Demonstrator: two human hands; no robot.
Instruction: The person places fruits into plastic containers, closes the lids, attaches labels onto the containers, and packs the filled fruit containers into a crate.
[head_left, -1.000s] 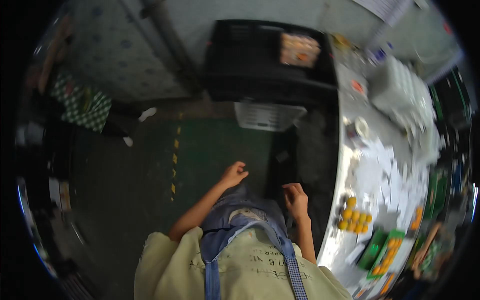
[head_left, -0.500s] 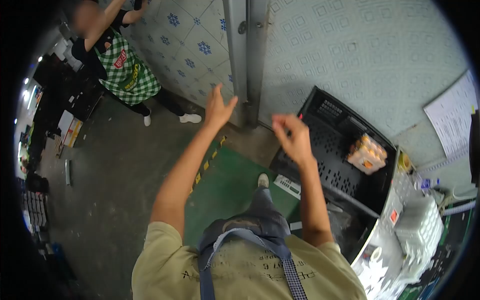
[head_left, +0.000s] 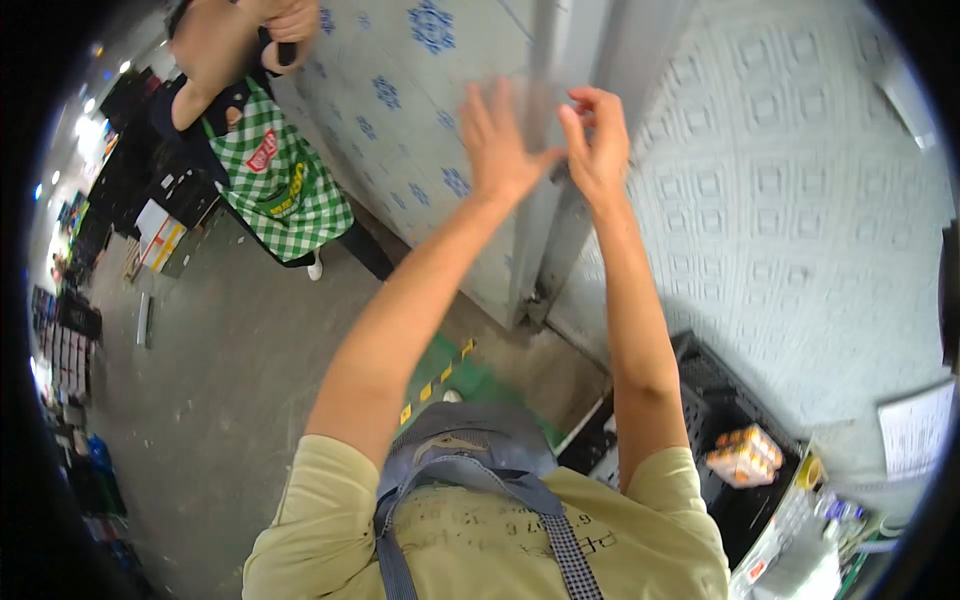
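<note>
My left hand (head_left: pixel 500 145), somewhat blurred, is raised with fingers spread in front of a pale tiled panel (head_left: pixel 400 140) with blue snowflake patterns. It holds nothing. Beside it, my right hand (head_left: pixel 598 145) is up with curved fingers and the thumb apart from them; nothing shows in it. Behind both hands runs a grey metal post (head_left: pixel 560 220), where the panel meets an embossed white wall (head_left: pixel 770 200). I cannot tell whether either hand touches the metal.
To my right, a black plastic crate (head_left: pixel 715 410) holds a pack of orange items (head_left: pixel 745 456). Beyond it is a cluttered counter with a tape roll (head_left: pixel 808 472). A person in a green checked apron (head_left: pixel 285 190) stands at left, arms raised. A white-and-yellow box (head_left: pixel 160 238) lies farther back.
Both my hands have risen and come closer together in front of the metal post. The view has shifted, so the crate appears lower and the panel nearer.
</note>
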